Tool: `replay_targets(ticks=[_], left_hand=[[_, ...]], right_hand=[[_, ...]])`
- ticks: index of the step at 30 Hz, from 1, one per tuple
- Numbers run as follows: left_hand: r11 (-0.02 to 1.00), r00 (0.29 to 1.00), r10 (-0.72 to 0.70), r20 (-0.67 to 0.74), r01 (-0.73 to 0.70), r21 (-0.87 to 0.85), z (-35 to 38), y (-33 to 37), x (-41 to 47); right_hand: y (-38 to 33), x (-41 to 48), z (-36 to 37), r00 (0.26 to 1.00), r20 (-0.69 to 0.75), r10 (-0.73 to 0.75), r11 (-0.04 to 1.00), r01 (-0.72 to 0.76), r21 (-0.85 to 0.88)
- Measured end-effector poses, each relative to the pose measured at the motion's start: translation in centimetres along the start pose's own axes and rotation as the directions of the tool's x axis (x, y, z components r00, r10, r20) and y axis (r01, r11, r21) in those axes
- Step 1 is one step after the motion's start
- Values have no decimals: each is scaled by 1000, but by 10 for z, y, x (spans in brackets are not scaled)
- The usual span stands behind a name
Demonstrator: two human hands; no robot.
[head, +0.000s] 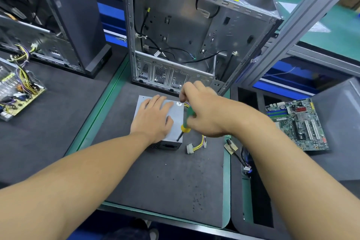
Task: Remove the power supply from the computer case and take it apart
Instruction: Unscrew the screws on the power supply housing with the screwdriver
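Right now the power supply (175,112) is out of the computer case (175,25) and sits on the dark mat of the tabletop (165,181), just in front of the open chassis. My left grip (153,119) lies flat on its lid, fingers straight and spread, pressing down. My right grip (204,113) is curled round the green handle of a screwdriver (184,127), whose tip meets the lid at its near right corner (I cannot make out the screw head itself).

I judge the box to be stiff sheet metal, fairly heavy for its bulk, and smooth enough to skate on the mat if the driver pushes sideways, so the flat palm on top makes sense. To lift or turn it I would take it by its two side walls, minding the edges. I would not haul it by the yellow cable bundle (194,145) trailing off its right side, since those wires are soft and could tear at their root.

A motherboard (298,124) lies well apart on the right.
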State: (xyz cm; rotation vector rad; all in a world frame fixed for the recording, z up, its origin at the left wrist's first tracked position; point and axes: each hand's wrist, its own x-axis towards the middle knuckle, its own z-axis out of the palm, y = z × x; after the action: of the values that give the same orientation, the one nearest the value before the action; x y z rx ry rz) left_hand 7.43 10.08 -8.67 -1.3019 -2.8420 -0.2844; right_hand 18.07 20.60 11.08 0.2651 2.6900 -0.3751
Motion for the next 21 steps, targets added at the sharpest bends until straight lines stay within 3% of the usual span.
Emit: replay_targets(ticks=[3,6,8,10,13,17,21], left_hand=[[1000,1000,8,-3,-8,-9,0,0,0],[1000,1000,-3,7,3,-16,2,-1,0],[1000,1000,-6,6,6,-5,3,-1,0],[1000,1000,-9,4,9,-4,3,-2,1],[1000,1000,-6,8,6,-1,4,-2,2],[1000,1000,-5,10,5,-6,3,-2,2],[1000,1000,-3,20,2,8,3,-3,1]], right_hand=[[0,-1,0,998,21,54,998,-53,-38],[-2,2,5,982,-110,154,983,-164,-81],[-1,4,8,982,-181,61,993,-78,-90],[2,4,7,993,-121,2,1000,-5,-28],[7,2,2,999,-1,36,999,-36,30],[3,5,5,984,-99,148,988,-151,-21],[5,10,3,994,-91,63,998,-60,35]])
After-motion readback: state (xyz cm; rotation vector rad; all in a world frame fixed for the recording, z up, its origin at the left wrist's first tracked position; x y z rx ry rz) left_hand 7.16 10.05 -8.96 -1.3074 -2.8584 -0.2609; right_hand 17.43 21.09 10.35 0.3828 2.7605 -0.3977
